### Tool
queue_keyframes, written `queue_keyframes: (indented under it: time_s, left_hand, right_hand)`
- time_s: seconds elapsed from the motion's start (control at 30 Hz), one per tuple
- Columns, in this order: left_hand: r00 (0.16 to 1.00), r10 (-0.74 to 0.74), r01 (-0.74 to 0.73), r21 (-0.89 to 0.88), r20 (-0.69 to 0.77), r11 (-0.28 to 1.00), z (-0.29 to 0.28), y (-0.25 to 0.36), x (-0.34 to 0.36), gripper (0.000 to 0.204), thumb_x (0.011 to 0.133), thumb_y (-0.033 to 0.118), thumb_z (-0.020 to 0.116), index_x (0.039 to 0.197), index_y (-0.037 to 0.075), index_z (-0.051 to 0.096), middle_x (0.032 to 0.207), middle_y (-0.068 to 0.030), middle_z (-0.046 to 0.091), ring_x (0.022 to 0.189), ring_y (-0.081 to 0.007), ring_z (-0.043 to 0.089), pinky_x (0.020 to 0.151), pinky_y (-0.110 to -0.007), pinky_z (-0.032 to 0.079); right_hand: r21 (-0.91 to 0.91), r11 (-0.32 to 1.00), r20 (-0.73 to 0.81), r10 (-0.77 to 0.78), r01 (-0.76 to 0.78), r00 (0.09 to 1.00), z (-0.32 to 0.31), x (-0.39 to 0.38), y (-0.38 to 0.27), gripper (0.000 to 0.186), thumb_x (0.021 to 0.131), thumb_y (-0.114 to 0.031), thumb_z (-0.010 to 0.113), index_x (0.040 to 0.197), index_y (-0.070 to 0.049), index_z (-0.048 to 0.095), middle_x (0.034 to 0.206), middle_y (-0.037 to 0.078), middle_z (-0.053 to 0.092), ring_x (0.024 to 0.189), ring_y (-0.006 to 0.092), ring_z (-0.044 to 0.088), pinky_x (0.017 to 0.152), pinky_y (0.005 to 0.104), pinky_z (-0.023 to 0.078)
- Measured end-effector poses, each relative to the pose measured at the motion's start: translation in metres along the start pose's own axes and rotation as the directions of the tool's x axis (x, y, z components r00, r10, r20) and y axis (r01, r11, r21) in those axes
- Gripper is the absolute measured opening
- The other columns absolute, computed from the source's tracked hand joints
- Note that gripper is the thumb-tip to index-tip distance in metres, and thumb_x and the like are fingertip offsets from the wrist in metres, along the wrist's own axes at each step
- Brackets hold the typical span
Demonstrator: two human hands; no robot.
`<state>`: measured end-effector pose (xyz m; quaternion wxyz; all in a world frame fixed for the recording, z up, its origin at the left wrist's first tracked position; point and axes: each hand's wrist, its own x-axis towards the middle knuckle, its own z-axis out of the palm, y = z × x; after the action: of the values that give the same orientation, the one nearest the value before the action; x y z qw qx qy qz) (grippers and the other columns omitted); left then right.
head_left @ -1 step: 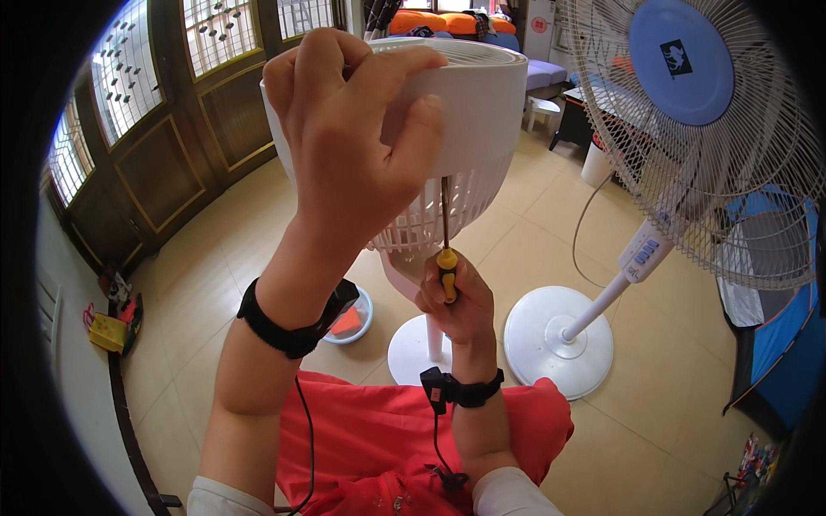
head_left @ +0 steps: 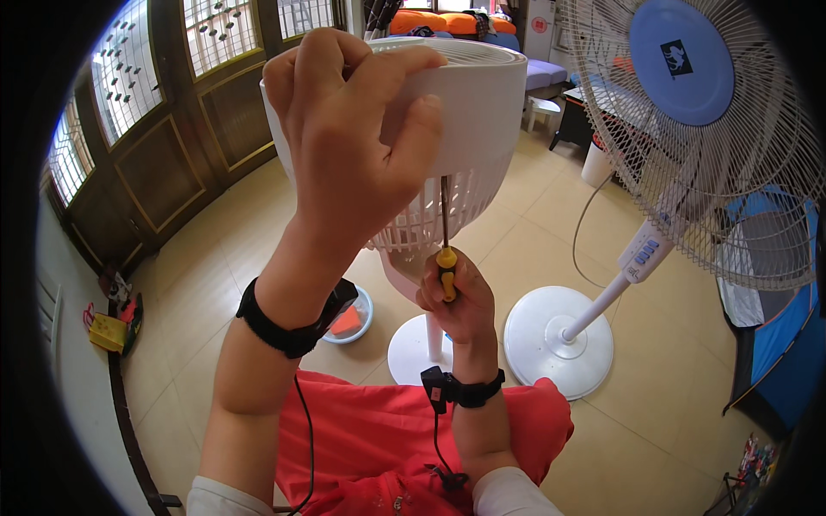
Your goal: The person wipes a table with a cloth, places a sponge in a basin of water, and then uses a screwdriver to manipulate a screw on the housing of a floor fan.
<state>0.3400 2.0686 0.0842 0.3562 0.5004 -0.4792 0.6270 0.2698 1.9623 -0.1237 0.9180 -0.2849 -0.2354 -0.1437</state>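
My left hand [head_left: 348,146] grips the top and near side of a white fan housing [head_left: 482,112], its fingers bent over the rim. Below it, my right hand [head_left: 465,305] holds a screwdriver [head_left: 446,273] with a yellow-and-black handle. The long metal shaft points upward to the lower edge of the housing's solid band, in front of the slotted grille [head_left: 469,198]; its tip is hidden. The housing stands on a white pedestal with a round base [head_left: 411,365]. Red fabric [head_left: 344,430] covers my lap beneath both forearms.
A second standing fan [head_left: 680,60] with blue hub and wire cage is on the right, beside a blue-and-grey tent [head_left: 770,370]. A light-blue basin [head_left: 366,314] sits behind my left wrist. Wooden doors [head_left: 159,172] line the left; a yellow bag [head_left: 107,331] lies by the wall.
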Motion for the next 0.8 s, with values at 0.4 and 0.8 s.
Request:
queue_keyframes:
  time_s: [0.4, 0.8]
  left_hand:
    - [0.999, 0.021, -0.022, 0.041, 0.027, 0.999, 0.000, 0.001, 0.001, 0.020, 0.068, 0.017, 0.065, 0.086, 0.014, 0.070, 0.080, -0.0031, 0.044, 0.085, -0.0222, 0.040, 0.082, -0.034, 0.031]
    - [1.000, 0.016, -0.016, 0.014, 0.007, 1.000, 0.003, 0.000, 0.000, 0.018, 0.068, 0.017, 0.064, 0.085, 0.014, 0.070, 0.081, -0.0035, 0.044, 0.086, -0.0228, 0.040, 0.081, -0.034, 0.031]
  right_hand:
    - [-0.823, 0.443, -0.009, -0.635, 0.355, 0.772, 0.004, 0.008, 0.035, 0.044, 0.089, -0.044, 0.061, 0.103, -0.005, 0.044, 0.082, 0.002, 0.050, 0.067, 0.0069, 0.043, 0.062, 0.0196, 0.037]
    - [-0.887, 0.209, 0.075, -0.815, 0.412, 0.575, 0.023, 0.004, 0.035, 0.035, 0.084, -0.015, 0.070, 0.103, -0.006, 0.041, 0.090, 0.003, 0.046, 0.077, 0.0084, 0.042, 0.072, 0.0218, 0.035]
